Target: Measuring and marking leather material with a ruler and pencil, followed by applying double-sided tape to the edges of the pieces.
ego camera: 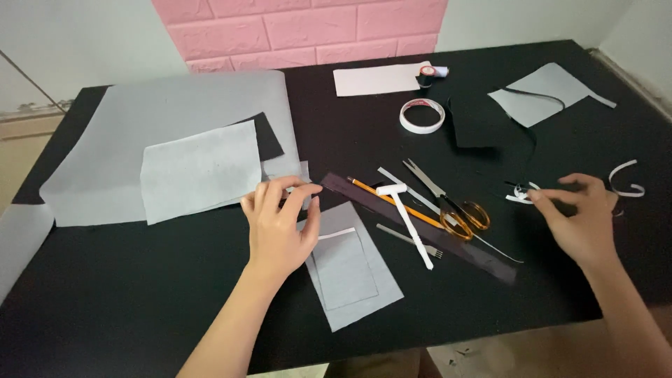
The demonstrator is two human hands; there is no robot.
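Observation:
My left hand (278,225) hovers over the top of a grey felt rectangle (350,276) that has a smaller grey piece and a white strip (337,233) on it. Its thumb and forefinger tips meet near the edge of a dark ruler (483,255); I cannot tell whether anything thin is pinched between them. My right hand (579,218) is at the right side of the black table (140,294). Its fingertips pinch a curled white strip (521,191) joined to a thin black strip (533,143).
Between the hands lie a yellow pencil (392,201), a white mallet (406,217), a pronged punch (413,241) and orange-handled scissors (455,206). A tape roll (423,115), a black patch (476,122) and grey sheets (199,171) lie farther back. Another white curl (626,178) lies far right.

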